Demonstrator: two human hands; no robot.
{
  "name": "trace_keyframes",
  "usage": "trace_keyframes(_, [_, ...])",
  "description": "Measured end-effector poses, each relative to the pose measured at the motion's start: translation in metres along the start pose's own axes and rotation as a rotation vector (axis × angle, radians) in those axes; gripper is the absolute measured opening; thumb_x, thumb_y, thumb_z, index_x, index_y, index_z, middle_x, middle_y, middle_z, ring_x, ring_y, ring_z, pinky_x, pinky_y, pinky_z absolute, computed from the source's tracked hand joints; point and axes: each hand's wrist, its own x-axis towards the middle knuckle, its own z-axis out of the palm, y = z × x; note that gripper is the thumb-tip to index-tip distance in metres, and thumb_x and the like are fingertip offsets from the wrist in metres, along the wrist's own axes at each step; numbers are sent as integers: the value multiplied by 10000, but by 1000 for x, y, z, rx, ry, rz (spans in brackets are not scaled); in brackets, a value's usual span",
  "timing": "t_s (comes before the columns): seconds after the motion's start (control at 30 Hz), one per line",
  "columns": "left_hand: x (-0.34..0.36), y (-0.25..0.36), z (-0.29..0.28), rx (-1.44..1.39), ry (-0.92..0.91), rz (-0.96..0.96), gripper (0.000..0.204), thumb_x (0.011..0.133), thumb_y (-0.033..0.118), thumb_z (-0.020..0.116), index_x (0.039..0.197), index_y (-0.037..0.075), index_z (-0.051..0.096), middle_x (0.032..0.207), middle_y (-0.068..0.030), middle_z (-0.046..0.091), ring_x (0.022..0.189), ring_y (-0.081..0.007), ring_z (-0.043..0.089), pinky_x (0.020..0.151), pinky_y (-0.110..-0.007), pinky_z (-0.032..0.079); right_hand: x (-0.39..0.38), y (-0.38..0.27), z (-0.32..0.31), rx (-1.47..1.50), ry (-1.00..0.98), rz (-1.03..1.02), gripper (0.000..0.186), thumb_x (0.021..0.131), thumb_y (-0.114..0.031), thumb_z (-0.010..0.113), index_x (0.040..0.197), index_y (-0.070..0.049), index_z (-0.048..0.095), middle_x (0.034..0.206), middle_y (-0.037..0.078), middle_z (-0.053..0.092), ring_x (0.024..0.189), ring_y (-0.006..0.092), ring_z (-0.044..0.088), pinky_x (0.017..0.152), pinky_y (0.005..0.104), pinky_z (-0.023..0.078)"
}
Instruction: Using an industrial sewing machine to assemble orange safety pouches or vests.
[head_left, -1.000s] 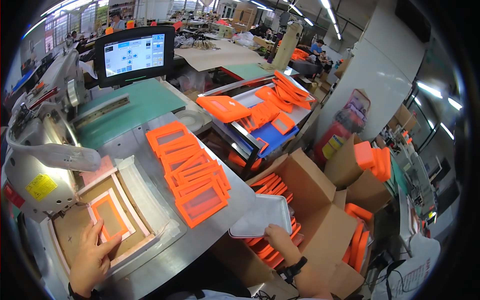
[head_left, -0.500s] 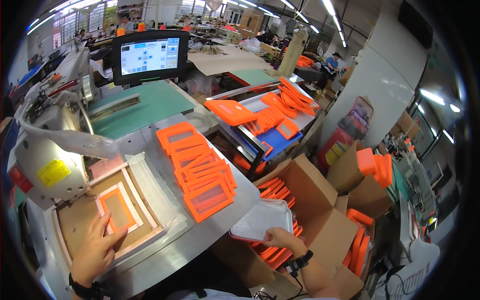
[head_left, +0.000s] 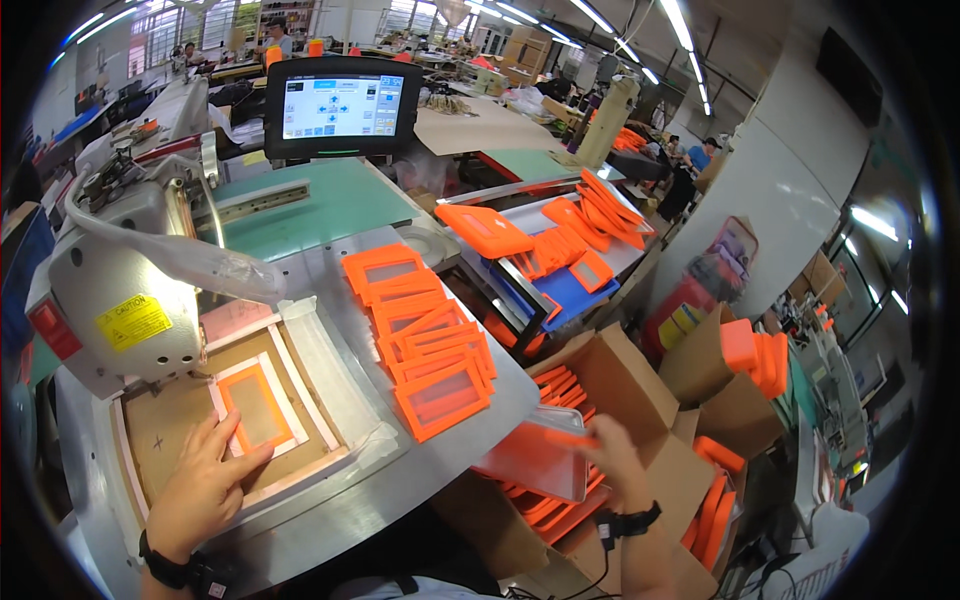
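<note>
My left hand (head_left: 205, 485) lies on the brown template board (head_left: 165, 420) under the sewing machine head (head_left: 125, 290), fingers spread. Its fingertips touch the white-edged opening where an orange rectangular frame (head_left: 262, 402) is set. Over the open carton to the right, my right hand (head_left: 618, 458) is smeared by motion, its fingers closed at the edge of an orange shell panel (head_left: 535, 450). A pale grey rim shows along the panel's right side; blur hides whether this is one piece or two.
Orange frames with clear windows (head_left: 440, 395) lie overlapping on the metal table (head_left: 375, 480). The cardboard carton (head_left: 625, 380) holds several orange panels. Beyond it, a rack (head_left: 505, 290) carries more orange pieces. A lit control screen (head_left: 340, 105) stands behind the machine.
The right hand has moved up and right. The shell showed its pale grey inside before; now orange covers most of it. The left hand stays on the template, and the whole view has shifted slightly.
</note>
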Motion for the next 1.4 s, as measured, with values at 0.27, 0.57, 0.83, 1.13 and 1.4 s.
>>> trace_keyframes(0.27, [1,-2,2,12,35,52,392,820,30,589,1169,164,706,1396,-288,466,1251,-477,447,1065,-478,370,39,-9,-130,376,577,187,204,834,13,630,1038,-1,633,909,87,639,836,157,610,778,287,483])
trace_keyframes(0.57, [-17,67,-68,-96,114,114,534,827,140,689,1339,84,545,1400,-274,459,1245,-409,511,1031,-448,448,42,-199,-140,33,167,-674,117,798,-121,694,753,-68,599,778,41,633,653,227,559,569,320,393])
trace_keyframes(0.83, [-100,105,-76,-41,130,-78,572,762,167,723,1301,47,573,1350,-173,535,1186,-342,526,1021,-417,419,65,-351,-75,350,-163,-1310,218,729,-89,735,923,-35,654,867,80,662,641,230,581,555,335,452])
trace_keyframes(1.13, [-113,14,-81,-239,404,-95,243,756,81,792,981,106,704,1046,-30,703,957,-253,633,880,-368,495,120,-362,-24,143,-75,-1240,276,700,-196,809,932,-126,678,830,-10,675,786,210,608,722,329,429])
trace_keyframes(1.4, [-104,-24,-75,-185,381,-45,318,701,15,772,999,95,697,1089,-55,683,1035,-274,609,912,-391,496,137,-355,-2,203,-212,-1261,245,700,-159,792,905,-114,665,877,7,673,876,223,610,754,338,455])
